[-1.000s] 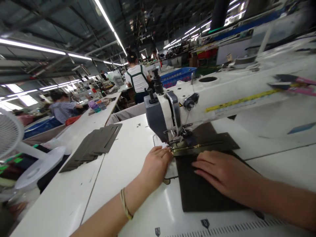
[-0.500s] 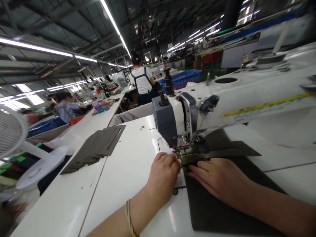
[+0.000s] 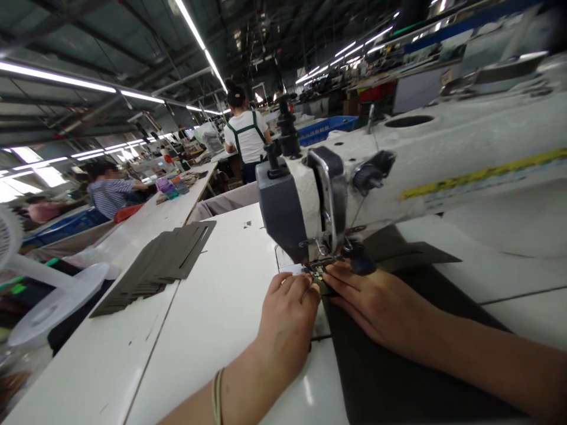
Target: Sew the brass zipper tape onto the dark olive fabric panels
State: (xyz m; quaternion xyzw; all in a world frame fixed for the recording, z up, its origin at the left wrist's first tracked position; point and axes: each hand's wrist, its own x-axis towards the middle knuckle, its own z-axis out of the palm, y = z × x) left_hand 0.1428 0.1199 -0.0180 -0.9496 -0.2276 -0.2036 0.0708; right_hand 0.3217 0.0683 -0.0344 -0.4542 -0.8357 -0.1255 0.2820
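The grey and white head of a sewing machine point(image 3: 283, 206) stands over the white table. Dark fabric point(image 3: 390, 366) lies under its needle area and spreads toward me on the right. My left hand point(image 3: 290, 313) is closed at the fabric's left edge, fingertips pinched just in front of the needle. My right hand point(image 3: 376, 295) lies on the fabric with its fingers stretched forward, tips beside the presser foot. A smaller dark piece with a slit point(image 3: 416, 255) rests behind my right hand.
A fanned stack of dark pieces point(image 3: 155, 265) lies on the table point(image 3: 212, 330) at the left. Beyond it is a white fan point(image 3: 57, 295). Two people work farther back, near blue crates point(image 3: 330, 127).
My right hand has moved forward and left, closer to the needle, and now hides part of the fabric there. The view has shifted slightly. My left hand stays by the needle.
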